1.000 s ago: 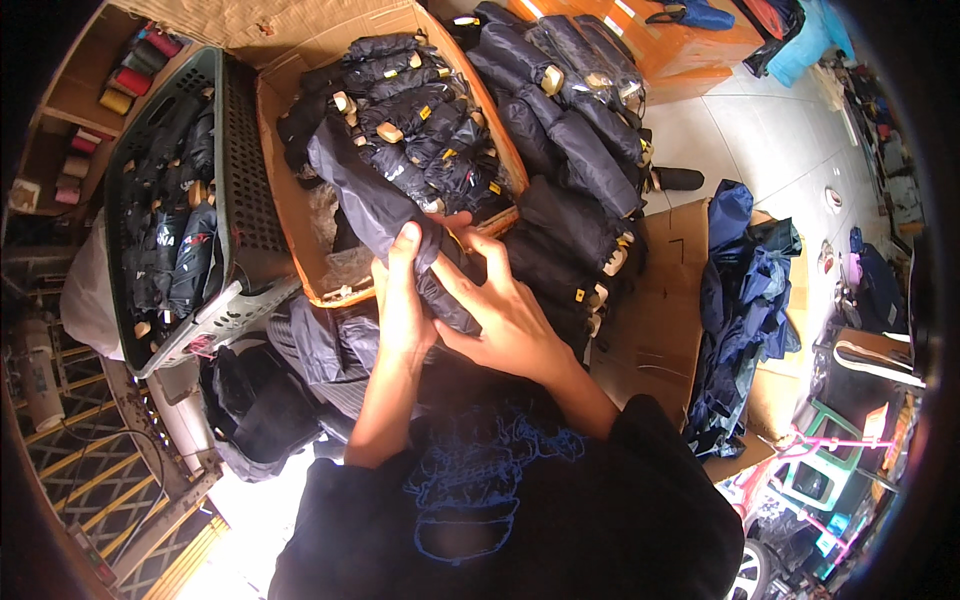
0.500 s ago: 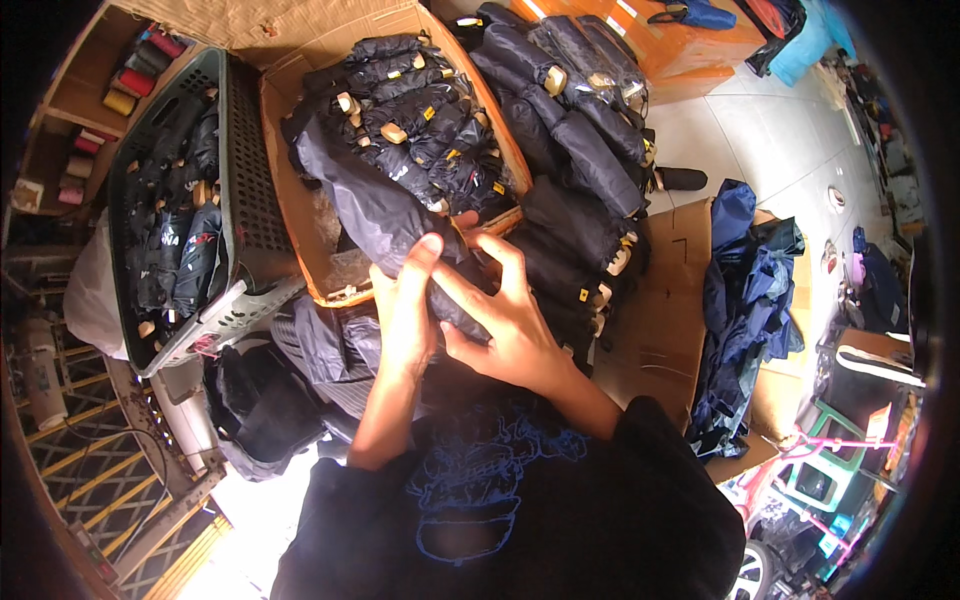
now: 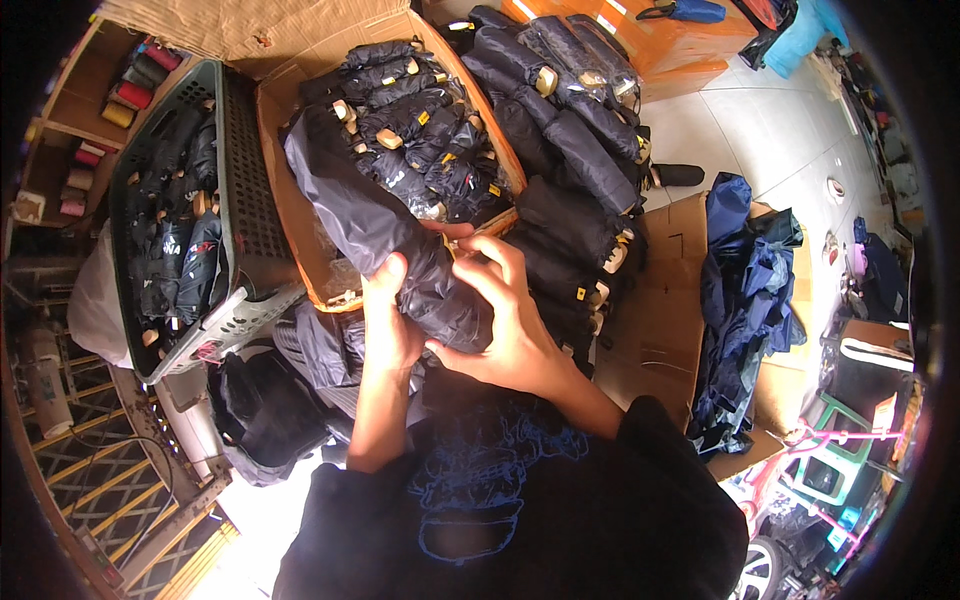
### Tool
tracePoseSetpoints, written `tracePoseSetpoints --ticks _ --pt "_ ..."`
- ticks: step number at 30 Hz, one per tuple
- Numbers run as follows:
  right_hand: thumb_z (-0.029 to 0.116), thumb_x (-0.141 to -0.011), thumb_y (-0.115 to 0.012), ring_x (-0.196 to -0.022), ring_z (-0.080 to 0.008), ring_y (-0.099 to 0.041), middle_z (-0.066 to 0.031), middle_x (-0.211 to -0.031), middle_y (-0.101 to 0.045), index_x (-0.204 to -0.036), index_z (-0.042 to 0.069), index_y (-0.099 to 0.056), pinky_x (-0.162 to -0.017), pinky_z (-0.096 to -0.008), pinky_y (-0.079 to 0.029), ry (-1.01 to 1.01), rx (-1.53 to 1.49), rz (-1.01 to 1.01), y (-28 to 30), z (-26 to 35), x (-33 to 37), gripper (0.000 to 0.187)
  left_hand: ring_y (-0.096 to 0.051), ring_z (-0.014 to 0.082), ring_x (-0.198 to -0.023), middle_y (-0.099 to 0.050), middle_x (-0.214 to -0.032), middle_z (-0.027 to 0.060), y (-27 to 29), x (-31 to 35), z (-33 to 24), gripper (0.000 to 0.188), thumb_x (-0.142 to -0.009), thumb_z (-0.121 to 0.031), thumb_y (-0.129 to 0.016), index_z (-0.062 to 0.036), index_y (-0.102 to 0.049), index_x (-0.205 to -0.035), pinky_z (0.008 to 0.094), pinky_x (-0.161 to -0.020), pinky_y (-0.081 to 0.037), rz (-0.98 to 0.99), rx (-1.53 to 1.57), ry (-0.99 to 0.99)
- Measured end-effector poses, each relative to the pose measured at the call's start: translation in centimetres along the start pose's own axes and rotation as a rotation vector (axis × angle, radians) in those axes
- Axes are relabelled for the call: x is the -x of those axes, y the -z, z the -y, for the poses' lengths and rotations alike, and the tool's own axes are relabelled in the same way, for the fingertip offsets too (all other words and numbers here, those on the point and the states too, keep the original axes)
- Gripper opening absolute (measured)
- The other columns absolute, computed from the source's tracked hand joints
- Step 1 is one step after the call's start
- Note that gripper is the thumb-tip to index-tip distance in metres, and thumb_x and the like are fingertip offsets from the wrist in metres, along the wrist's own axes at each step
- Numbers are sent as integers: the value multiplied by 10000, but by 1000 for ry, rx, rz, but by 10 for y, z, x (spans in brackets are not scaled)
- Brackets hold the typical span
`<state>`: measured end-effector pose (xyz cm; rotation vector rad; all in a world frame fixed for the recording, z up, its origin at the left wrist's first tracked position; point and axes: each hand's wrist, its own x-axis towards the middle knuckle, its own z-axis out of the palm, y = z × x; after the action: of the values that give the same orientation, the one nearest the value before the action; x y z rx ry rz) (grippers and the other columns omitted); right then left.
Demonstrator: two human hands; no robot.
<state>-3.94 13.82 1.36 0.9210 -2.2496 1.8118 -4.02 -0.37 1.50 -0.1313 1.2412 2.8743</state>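
Observation:
Both hands grip a folded black umbrella (image 3: 350,195), its wrinkled fabric slanting from the upper left down to my palms. My left hand (image 3: 388,325) wraps its lower part, thumb pressed on top. At the lower end my right hand (image 3: 515,325) curls round it, fingers bent over the far side and thumb below. No handle shows on this umbrella. Just beyond it stands an open cardboard box (image 3: 290,215) full of black folded umbrellas (image 3: 425,130) with pale handle ends and yellow tags.
On the left a grey perforated crate (image 3: 250,180) holds more umbrellas. A heap of black umbrellas (image 3: 590,160) lies right of the box. Further right, blue fabric (image 3: 745,300) hangs over another carton (image 3: 655,310). Thread spools (image 3: 130,95) sit on a shelf; a black bag (image 3: 265,410) lies lower left.
My left thumb has slid left and down along the umbrella. My right fingers have drawn back from across it and now curl round its lower end.

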Motion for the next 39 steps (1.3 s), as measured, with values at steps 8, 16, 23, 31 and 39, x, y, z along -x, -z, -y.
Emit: tracePoseSetpoints --ticks 8,16,23,31,39 --pt "32 -564 -806 -1249 -397 -415 -208 -1344 -361 -1332 149 -517 -1018 -477 -408 70 130 84 2 -3 -2 829 -603 247 -1030 -597 -1184 171 -6 3 0 621 -893 -519 -526 15 -517 -1208 389 -918 -486 3 6 -61" --pt "53 -564 -807 -1246 -422 -385 -226 -1322 -340 -1339 189 -535 -1013 -481 -394 29 163 82 8 4 3 832 -607 253 -1029 -612 -1181 206 -10 10 9 551 -858 -343 -597 61 -495 -1219 371 -902 -486 -16 -170 -55" --pt "62 -570 -821 -1204 -409 -441 -222 -1314 -355 -1292 119 -515 -1001 -452 -410 -75 67 1 3 -11 17 787 -562 254 -1118 -586 -1213 161 -12 7 5 606 -820 -403 -634 12 -497 -1241 373 -964 -455 -119 -301 -102" --pt "51 -545 -826 -1190 -398 -477 -216 -1281 -440 -1262 115 -566 -949 -464 -449 95 167 -91 -8 -16 17 766 -646 265 -908 -625 -1008 137 -21 2 1 431 -849 -261 -651 -2 -513 -1165 374 -822 -535 -232 -189 -173" --pt "25 -549 -814 -1197 -393 -470 -213 -1296 -431 -1246 89 -591 -982 -468 -423 185 82 -167 -15 -24 16 735 -616 245 -957 -623 -1071 151 -21 16 20 496 -822 -190 -675 5 -474 -1231 373 -889 -499 -288 -203 -155"
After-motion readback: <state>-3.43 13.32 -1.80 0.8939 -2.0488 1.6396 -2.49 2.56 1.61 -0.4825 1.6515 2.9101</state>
